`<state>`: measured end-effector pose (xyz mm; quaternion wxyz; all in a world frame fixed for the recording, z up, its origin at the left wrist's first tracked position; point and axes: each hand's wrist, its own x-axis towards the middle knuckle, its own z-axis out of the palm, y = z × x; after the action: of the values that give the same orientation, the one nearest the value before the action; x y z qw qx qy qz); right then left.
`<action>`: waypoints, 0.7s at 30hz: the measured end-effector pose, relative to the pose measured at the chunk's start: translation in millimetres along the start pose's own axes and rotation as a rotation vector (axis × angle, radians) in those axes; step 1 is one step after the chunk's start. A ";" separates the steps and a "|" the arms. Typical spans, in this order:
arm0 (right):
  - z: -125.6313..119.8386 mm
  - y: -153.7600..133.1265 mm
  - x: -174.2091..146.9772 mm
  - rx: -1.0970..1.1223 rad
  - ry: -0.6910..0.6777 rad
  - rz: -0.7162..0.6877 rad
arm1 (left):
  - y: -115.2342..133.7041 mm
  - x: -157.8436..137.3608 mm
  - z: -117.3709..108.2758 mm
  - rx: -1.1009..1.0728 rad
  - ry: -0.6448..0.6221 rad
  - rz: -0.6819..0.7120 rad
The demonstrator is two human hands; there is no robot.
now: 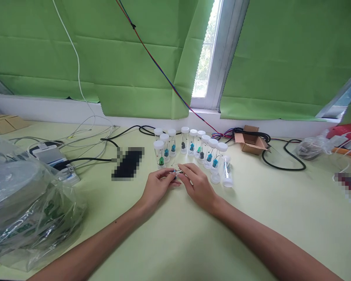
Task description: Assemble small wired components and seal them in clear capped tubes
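Note:
My left hand pinches a small blue piece with thin wire-like stems, low over the table. The fingers of my right hand are closed at the same piece, around one of its thin stems; the fingertips partly hide it. Behind my hands stand several clear tubes with white caps, holding similar small blue, green or dark pieces with wires. Just right of my right hand is a clear tube with nothing coloured inside. Beside that tube a loose round cap lies on the table.
A bulky plastic-wrapped object fills the left side. Power strips and cables lie behind it, near a blurred-out dark object. An open cardboard box and black cable stand at the back right. Green blinds hang behind the table.

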<state>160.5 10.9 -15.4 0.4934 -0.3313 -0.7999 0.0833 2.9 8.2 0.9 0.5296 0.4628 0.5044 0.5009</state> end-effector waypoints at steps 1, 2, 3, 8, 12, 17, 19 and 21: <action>-1.3 -1.8 -1.3 0.007 0.003 0.019 | 0.0 -0.6 0.6 0.018 -0.005 0.008; -2.3 -3.4 -2.8 0.020 0.008 0.044 | -0.2 -1.2 1.1 0.038 -0.012 0.018; -3.2 -5.0 -4.5 0.036 0.012 0.077 | -0.7 -1.7 1.6 0.058 -0.022 0.031; -6.6 -7.7 -12.8 0.205 0.064 0.270 | -6.1 -2.1 2.1 0.127 -0.075 0.091; -10.2 -4.9 -13.8 0.327 0.098 0.323 | -8.2 -1.8 2.1 0.168 -0.081 0.102; -13.5 -3.8 -13.7 0.295 0.065 0.323 | -7.6 -2.0 2.1 0.184 -0.069 0.128; -13.6 -4.4 -14.2 0.275 0.055 0.323 | -7.9 -2.0 1.7 0.198 -0.067 0.140; -13.2 -4.5 -14.9 0.274 0.057 0.327 | -8.6 -1.8 1.0 0.202 -0.063 0.152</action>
<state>174.0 -4.2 -17.6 0.5362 -0.3888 -0.7024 0.2606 4.5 5.9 -7.5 0.4566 0.5661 0.4988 0.4715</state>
